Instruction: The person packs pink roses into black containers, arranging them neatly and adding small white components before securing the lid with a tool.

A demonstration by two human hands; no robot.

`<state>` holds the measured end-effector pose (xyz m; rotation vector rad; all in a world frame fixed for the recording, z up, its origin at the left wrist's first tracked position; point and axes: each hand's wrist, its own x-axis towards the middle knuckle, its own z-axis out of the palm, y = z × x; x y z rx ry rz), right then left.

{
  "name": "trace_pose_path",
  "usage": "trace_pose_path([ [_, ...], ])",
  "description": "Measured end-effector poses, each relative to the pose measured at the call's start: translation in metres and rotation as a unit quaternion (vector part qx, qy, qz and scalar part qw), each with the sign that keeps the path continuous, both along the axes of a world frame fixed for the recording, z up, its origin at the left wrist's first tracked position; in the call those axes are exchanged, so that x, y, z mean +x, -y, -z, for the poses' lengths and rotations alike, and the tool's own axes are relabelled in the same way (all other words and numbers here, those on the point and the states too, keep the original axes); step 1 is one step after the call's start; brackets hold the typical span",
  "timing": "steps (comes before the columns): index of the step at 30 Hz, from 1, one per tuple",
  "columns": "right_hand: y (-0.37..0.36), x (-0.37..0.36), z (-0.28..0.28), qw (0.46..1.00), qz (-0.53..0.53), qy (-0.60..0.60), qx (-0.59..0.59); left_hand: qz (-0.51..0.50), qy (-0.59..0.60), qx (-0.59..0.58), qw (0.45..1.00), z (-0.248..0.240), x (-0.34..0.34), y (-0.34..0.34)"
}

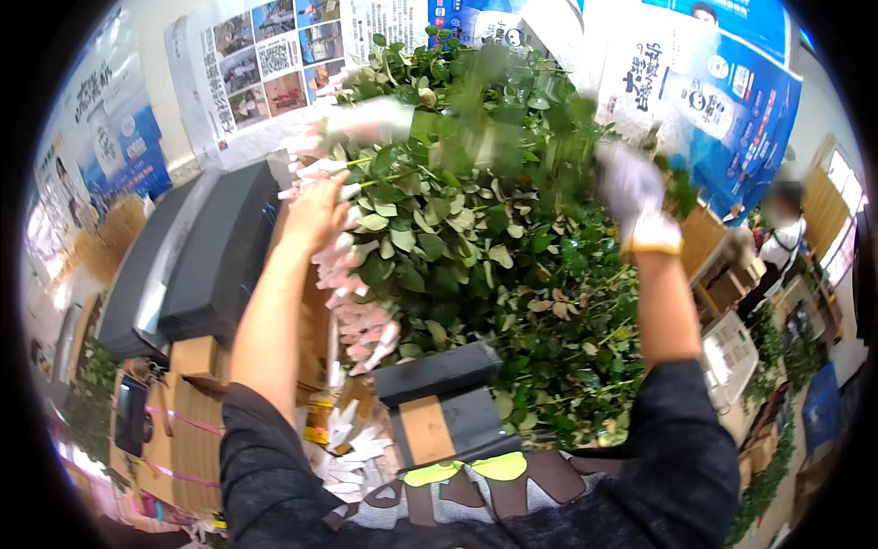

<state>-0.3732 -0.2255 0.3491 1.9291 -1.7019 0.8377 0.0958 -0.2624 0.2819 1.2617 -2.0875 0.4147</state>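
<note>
A big heap of leafy roses (pixel 457 229) lies in front of me, their heads in white and pink sleeves (pixel 366 334) along its left side. My bare left hand (pixel 320 209) is at that side, fingers closed around the sleeved end of a rose (pixel 351 186). On the heap's right side is my right hand (pixel 631 186), in a pale glove with a yellowish cuff. Motion smears its fingers, so whether it grips anything is hidden. Blurred leaves (pixel 494 110) and a blurred whitish shape (pixel 375 121) show at the far side of the heap.
Dark grey boxes (pixel 215 256) stand to the left, above cardboard (pixel 178 435). Close to my body is a black holder with a brown strip (pixel 427 430), beside loose white sleeves (pixel 352 448). Posters (pixel 695 91) cover the wall. A person (pixel 782 238) stands at right behind a pale crate (pixel 732 352).
</note>
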Motion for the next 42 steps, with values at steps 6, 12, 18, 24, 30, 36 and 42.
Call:
trace_pose_path([
  [6,-0.064,0.035,0.255,0.844,-0.114,-0.407,0.331,-0.05,0.019,-0.029,0.998,-0.018,-0.008,-0.013],
  [12,-0.047,0.01,0.258,0.874,-0.257,-0.054,0.41,-0.059,0.051,-0.165,0.983,-0.031,-0.005,-0.022],
  [18,-0.054,0.1,0.063,0.934,-0.324,0.089,-0.121,-0.005,-0.053,-0.149,0.987,-0.067,-0.025,-0.057],
  [24,-0.012,0.194,-0.021,0.891,-0.453,-0.004,0.017,0.059,0.123,-0.258,0.957,-0.053,-0.102,-0.127],
  [30,0.037,0.222,-0.058,0.93,-0.361,-0.059,0.034,-0.208,-0.024,-0.114,0.971,-0.033,0.02,-0.02],
  [36,0.056,0.304,-0.019,0.931,-0.302,-0.156,0.137,-0.097,-0.144,0.119,0.978,-0.012,0.006,0.022],
  [42,0.042,0.272,-0.056,0.967,-0.253,0.017,-0.016,-0.018,-0.121,-0.111,0.986,0.026,-0.003,-0.014],
])
